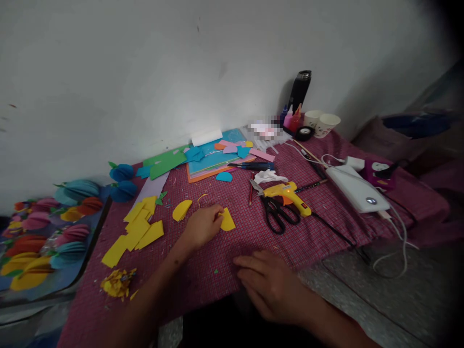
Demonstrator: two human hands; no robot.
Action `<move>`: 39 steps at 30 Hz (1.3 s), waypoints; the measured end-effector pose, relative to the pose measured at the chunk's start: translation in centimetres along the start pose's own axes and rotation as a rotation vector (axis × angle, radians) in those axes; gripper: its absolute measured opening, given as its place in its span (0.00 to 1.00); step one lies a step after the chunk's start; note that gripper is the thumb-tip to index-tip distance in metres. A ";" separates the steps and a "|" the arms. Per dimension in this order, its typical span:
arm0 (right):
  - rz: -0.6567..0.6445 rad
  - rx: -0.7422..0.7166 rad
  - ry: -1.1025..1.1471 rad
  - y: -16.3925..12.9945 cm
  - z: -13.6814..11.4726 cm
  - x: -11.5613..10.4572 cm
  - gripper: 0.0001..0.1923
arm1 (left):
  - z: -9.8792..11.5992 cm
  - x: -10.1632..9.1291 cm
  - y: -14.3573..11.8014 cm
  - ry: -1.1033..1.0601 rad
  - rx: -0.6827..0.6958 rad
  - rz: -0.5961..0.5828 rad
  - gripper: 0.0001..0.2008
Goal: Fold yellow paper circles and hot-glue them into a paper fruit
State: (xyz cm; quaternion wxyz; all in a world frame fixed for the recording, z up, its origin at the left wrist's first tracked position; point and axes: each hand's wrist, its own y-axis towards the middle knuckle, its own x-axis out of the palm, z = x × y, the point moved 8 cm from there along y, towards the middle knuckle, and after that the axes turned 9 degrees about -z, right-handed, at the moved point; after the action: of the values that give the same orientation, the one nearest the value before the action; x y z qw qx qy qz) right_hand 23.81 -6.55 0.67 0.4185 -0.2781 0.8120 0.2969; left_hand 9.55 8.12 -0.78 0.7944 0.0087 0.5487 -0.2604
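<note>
My left hand (203, 226) is closed, its fingertips at the edge of a small yellow paper piece (228, 220) low over the cloth. Close by on its left lies a yellow paper half-circle (181, 210), with a thin yellow strip (202, 197) behind. My right hand (270, 286) hovers at the table's front edge, fingers stretched out and holding nothing. Beyond it rest black-handled scissors (277, 215) and a yellow glue gun (288, 194) with a small orange light. Several yellow paper strips (139, 227) are piled left of my left hand.
Yellow paper scraps (118, 282) sit at the front left. Paper fruit shapes (31, 266) fill a tray at far left. Coloured sheets (217, 145), a utility knife (253, 166) and paper cups (327, 124) are at the back. A white power bank (357, 188) with cables lies right.
</note>
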 end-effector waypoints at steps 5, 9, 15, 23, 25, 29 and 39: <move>0.059 0.142 -0.004 0.3 2.1 -0.7 0.12 | -0.2 0.2 0.0 -0.020 0.037 0.029 0.08; 0.007 0.218 -0.046 2.4 3.4 -0.6 0.12 | -0.7 0.5 0.1 -0.069 0.035 0.042 0.10; -0.082 0.213 -0.123 4.9 3.7 0.2 0.18 | -0.4 0.4 -0.4 -0.033 0.041 0.060 0.10; -0.123 0.243 -0.183 5.2 3.8 0.7 0.17 | -0.2 0.6 -0.6 -0.015 0.071 0.054 0.14; -0.155 0.249 -0.191 5.4 3.7 0.6 0.16 | -0.1 0.6 -0.6 -0.006 0.081 0.061 0.16; -0.234 0.239 -0.204 6.1 3.6 0.5 0.15 | 0.1 0.7 -0.6 0.014 0.081 0.061 0.18; -0.242 0.235 -0.210 6.4 3.8 0.8 0.15 | 0.4 1.0 -0.5 0.125 0.071 0.033 0.19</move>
State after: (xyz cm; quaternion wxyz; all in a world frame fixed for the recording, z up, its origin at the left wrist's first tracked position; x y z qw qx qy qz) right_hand 20.91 0.24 -0.23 0.5630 -0.2905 0.7537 0.1747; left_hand 9.91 7.13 -1.37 0.7621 0.0621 0.5873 -0.2654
